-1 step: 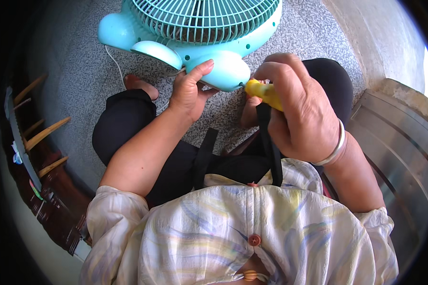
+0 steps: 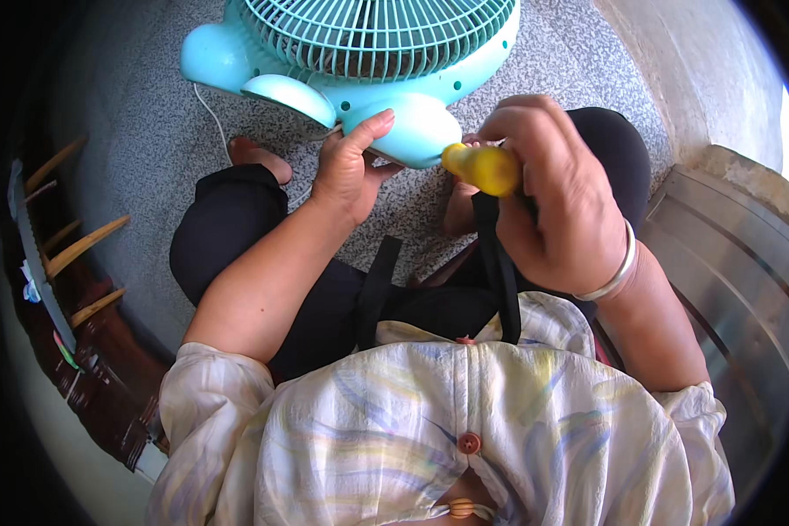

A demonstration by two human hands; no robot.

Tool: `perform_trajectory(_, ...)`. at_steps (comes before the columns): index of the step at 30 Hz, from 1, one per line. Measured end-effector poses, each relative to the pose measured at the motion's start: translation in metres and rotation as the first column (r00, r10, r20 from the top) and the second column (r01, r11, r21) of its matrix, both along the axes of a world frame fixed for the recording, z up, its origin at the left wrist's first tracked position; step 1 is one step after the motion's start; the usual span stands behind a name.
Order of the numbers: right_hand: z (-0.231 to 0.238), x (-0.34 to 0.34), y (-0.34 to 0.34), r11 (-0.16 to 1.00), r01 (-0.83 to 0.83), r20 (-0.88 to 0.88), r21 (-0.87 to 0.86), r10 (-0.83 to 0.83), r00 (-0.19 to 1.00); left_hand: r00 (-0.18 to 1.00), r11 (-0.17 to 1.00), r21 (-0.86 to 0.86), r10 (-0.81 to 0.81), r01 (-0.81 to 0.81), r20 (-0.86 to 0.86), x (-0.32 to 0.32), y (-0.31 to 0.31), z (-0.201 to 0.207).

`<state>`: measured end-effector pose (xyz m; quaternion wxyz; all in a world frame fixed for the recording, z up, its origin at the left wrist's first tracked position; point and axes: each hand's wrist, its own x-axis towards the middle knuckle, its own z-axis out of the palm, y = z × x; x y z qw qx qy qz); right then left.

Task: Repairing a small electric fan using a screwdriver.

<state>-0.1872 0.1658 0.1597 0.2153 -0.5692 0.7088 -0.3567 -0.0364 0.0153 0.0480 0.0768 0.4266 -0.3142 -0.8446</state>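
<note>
Turquoise fan [image 2: 386, 90]: located at top centre, btwn the knees; grille [image 2: 377, 63] and body cut off by the upper edge, so full shape can't be told.
Front lobe [image 2: 412, 131]: held by L hand [image 2: 352, 171], thumb pressed on top, other fingers curled under it & mostly hidden.
Yellow handle [image 2: 484, 168]: gripped in R hand [image 2: 565, 197], fingers bent in round its far side (fingertips partly hidden, exact hold hard to see); narrow end set at the lobe's right tip, butt turned toward the camera. Shaft can't be made out, nor whether a screw is met.
White cord [image 2: 209, 110]: seen left of the fan, run down to a bare foot [image 2: 267, 162]; its ends not made out.
Other foot: mostly covered by R hand & handle.
Floor [image 2: 570, 53]: grey, speckled; partly covered by fan & black trousers [image 2: 228, 232].
Wall [image 2: 684, 53]: pale, rough, upper right; bent by the lens.
Metal panel [image 2: 728, 254]: grey, ribbed, seen at right, partly blocked by the R forearm.
Wooden furniture [image 2: 105, 351]: dark red-brown w/ lighter slats, far left; faded into the dark rim, type unclear.
Patterned shirt [image 2: 394, 430]: lower view filled by it, bottom cut off.
</note>
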Motion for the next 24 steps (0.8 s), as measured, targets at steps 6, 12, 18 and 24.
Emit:
perform_trajectory(6, -0.001, 0.001, 0.005, 0.999, 0.032, 0.114, -0.027, -0.029, 0.993, 0.999, 1.0, -0.024, 0.012, -0.011, 0.04, -0.002, 0.003, 0.006)
perform_trajectory(12, -0.014, 0.004, 0.001, 0.997, 0.067, -0.047, -0.043, -0.069, 0.997, 1.0, 1.0, -0.024, 0.011, -0.012, -0.027, -0.003, 0.003, 0.004)
perform_trajectory(18, -0.005, -0.005, -0.001, 0.994, -0.065, -0.002, -0.084, 0.065, 0.998, 1.0, 1.0, -0.029, 0.012, -0.012, -0.001, -0.003, 0.003, 0.008)
perform_trajectory(24, -0.004, -0.001, 0.001, 0.997, 0.076, 0.081, 0.029, -0.078, 0.994, 1.0, 1.0, -0.003, 0.011, -0.011, 0.017, -0.001, 0.0, -0.001)
